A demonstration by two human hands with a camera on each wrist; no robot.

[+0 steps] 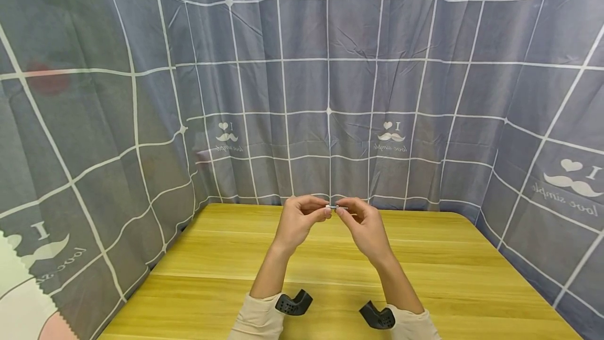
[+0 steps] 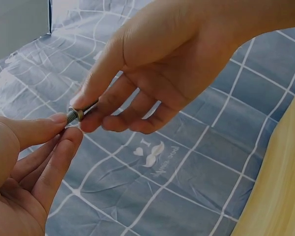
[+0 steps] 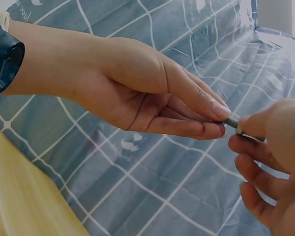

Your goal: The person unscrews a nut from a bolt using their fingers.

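Observation:
Both hands meet over the far edge of the table around a small threaded metal bolt (image 3: 230, 122). One end of the bolt is pinched between thumb and fingertips of my left hand (image 1: 293, 224), which cover that end. My right hand (image 1: 370, 231) pinches a nut (image 3: 239, 130) partway along the threads, thumb on one side and index finger on the other. In the right wrist view the shank comes out past the nut, beneath the right thumb. The right hand's other fingers are loosely bent, apart from the bolt.
A yellow wood-grain table (image 1: 330, 287) lies below the forearms. Grey-blue curtains (image 1: 302, 88) with white grid lines hang behind it and at both sides. Black wrist-worn camera mounts (image 1: 293, 303) sit at the cuffs. A pale patterned cloth (image 1: 28, 298) shows at lower left.

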